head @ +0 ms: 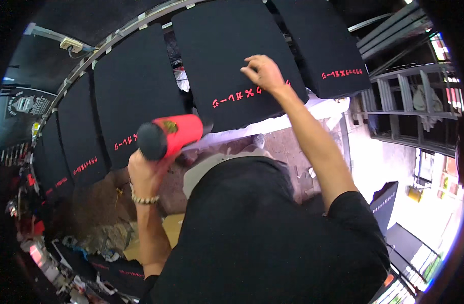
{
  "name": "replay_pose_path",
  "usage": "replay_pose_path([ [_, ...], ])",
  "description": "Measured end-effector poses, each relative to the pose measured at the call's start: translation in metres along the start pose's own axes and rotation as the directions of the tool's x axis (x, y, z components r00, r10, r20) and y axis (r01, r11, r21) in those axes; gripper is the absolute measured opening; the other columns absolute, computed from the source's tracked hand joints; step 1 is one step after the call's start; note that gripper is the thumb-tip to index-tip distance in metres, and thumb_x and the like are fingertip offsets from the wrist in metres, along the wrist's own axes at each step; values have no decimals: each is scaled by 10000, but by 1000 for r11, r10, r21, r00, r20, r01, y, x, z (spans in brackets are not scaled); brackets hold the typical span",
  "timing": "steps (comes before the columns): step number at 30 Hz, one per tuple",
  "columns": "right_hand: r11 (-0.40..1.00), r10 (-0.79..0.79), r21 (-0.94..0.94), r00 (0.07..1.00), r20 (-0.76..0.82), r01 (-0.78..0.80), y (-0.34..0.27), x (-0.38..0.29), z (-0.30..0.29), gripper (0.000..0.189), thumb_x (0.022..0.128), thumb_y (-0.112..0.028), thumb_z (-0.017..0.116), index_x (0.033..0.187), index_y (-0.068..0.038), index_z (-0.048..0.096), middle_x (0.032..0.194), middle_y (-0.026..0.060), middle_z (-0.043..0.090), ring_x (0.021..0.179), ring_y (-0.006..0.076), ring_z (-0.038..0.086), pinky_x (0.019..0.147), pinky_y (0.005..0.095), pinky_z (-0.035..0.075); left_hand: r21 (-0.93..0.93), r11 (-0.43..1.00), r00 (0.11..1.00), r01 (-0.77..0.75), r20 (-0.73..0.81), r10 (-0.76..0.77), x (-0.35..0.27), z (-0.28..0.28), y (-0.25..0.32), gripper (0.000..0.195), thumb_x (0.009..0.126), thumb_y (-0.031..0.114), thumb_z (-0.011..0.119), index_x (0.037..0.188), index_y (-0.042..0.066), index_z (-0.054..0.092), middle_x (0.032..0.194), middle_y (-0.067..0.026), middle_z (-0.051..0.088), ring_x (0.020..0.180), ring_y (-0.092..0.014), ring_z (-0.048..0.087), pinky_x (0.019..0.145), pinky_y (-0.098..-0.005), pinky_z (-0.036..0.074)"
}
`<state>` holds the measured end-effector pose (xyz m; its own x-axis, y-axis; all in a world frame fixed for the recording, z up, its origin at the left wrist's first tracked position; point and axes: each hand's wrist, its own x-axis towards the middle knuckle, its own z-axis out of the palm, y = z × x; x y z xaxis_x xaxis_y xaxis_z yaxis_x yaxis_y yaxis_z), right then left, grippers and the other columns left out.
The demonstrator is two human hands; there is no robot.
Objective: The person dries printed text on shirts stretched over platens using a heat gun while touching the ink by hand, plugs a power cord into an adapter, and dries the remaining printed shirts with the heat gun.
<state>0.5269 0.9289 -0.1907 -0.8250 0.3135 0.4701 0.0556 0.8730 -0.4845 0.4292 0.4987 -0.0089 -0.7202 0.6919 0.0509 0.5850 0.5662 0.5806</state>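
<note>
My left hand (150, 174) grips a red heat gun (184, 131) by its handle, which my fingers mostly hide. The gun's dark rear cap faces me, and its blurred nozzle points right, towards the front edge of a black fabric panel (220, 49). Red printed characters (235, 95) run along that panel's near end. Over the same panel is my right hand (268, 74), holding nothing, thumb and fingers apart and loosely bent. Whether its fingertips touch the cloth I cannot tell. Part of the red print lies hidden behind this hand and wrist.
Several similar printed panels, such as the one at left (138, 87), lie in a row along a curved-looking rail (127, 28). White material (251, 131) hangs below the middle panel. A metal ladder (410, 93) stands at right. Cardboard (173, 228) lies by my left forearm.
</note>
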Motion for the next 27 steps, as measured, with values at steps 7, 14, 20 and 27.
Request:
replay_pose_path([
  [7,996,71,-79,942,329,-47,75,6,-36,373,962,-360,768,1189,-66,792,1469,204,650,1425,402,561,1202,488,437,221,975,1000,4,2,-5,46,39,105,415,808,373,943,994,35,791,899,-181,777,832,-415,751,712,-476,578],
  [14,990,87,-136,885,457,-27,107,35,-25,594,982,-470,736,1489,-173,649,1712,220,378,1602,485,285,1288,641,250,-18,993,961,115,-251,-116,37,40,128,431,800,360,962,1044,40,810,866,-176,798,772,-372,783,684,-448,587],
  [20,973,159,-229,785,599,-22,105,41,3,824,989,-683,617,1691,-321,382,1810,151,170,1652,478,117,1304,679,130,305,888,938,345,-134,-319,19,29,117,548,686,487,998,1004,74,831,828,-173,793,790,-388,783,686,-456,584],
  [27,957,241,-286,707,665,-57,102,45,8,843,1020,-741,494,1735,-397,207,1837,105,8,1671,438,-46,1319,637,-6,231,964,976,129,-200,-83,35,37,104,470,732,464,975,969,86,828,801,-140,782,736,-377,764,651,-457,580],
])
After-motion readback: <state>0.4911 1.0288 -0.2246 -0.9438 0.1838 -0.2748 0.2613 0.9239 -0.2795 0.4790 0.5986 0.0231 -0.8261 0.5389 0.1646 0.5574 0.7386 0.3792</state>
